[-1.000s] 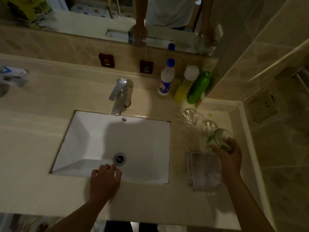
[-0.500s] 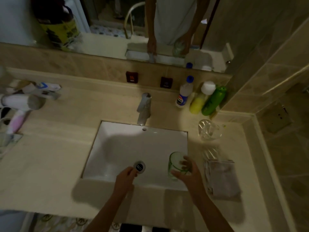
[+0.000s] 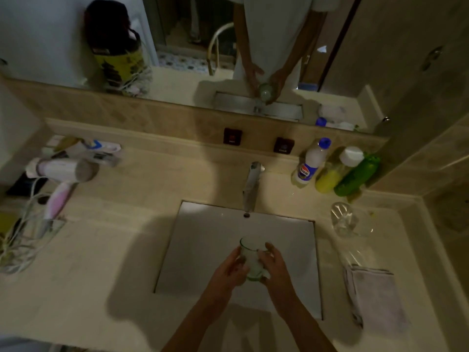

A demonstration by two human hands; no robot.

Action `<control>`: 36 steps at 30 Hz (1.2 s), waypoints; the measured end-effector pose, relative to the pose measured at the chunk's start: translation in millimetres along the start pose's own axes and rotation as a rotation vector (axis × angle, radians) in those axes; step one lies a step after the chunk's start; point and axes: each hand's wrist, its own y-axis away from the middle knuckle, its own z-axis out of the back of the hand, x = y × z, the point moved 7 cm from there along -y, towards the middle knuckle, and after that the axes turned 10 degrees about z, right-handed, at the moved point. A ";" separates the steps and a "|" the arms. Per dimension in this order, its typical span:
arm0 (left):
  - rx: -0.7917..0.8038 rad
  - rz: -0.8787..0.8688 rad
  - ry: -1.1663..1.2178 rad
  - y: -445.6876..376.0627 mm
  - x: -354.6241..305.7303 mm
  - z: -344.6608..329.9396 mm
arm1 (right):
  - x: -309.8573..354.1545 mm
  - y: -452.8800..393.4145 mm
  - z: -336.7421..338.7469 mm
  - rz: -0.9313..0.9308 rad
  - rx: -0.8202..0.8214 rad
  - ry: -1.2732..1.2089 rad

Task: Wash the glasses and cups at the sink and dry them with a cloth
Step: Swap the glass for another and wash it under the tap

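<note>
Over the sink (image 3: pixel 291 250), both hands now hold the green glass (image 3: pixel 250 260). 1 second ago the right hand (image 3: pixel 275 265) alone gripped it on the counter (image 3: pixel 114 262) beside the cloth (image 3: pixel 375 295), while the left hand (image 3: pixel 228 271) rested on the sink edge. The glass has since travelled left across the rim and sits below and in front of the tap (image 3: pixel 251 186), tilted, mouth toward the tap. Left fingers curl around its left wall; right fingers wrap its right wall and base. Both grips are closed on the glass.

No water stream is visible from the tap; the dim light makes this uncertain. Judgement: transport is complete and washing of glass 1 is about to begin. A clear glass (image 3: pixel 344 219) waits on the counter right of the sink, unwashed as far as can be told. The cloth lies folded, untouched, near the right edge.
</note>
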 end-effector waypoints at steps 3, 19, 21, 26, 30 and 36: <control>0.042 -0.037 0.028 -12.3 -1.4 10.3 | 7.8 3.6 -10.7 0.004 0.058 -0.023; -0.141 0.052 0.214 -69.4 -3.4 54.4 | 75.9 -67.2 3.3 0.342 0.019 0.716; -0.109 0.074 0.140 -75.1 -9.1 48.5 | 109.8 -92.7 -4.2 0.452 0.010 0.807; -0.093 0.112 0.061 -96.9 -15.7 38.1 | 157.3 -143.3 -53.3 0.637 0.222 1.151; -0.091 0.086 0.018 -115.4 -23.0 35.3 | 157.1 -165.3 -79.9 0.527 0.338 1.004; -0.081 0.056 -0.066 -132.2 -34.2 32.1 | 149.6 -186.1 -77.5 0.355 0.158 0.507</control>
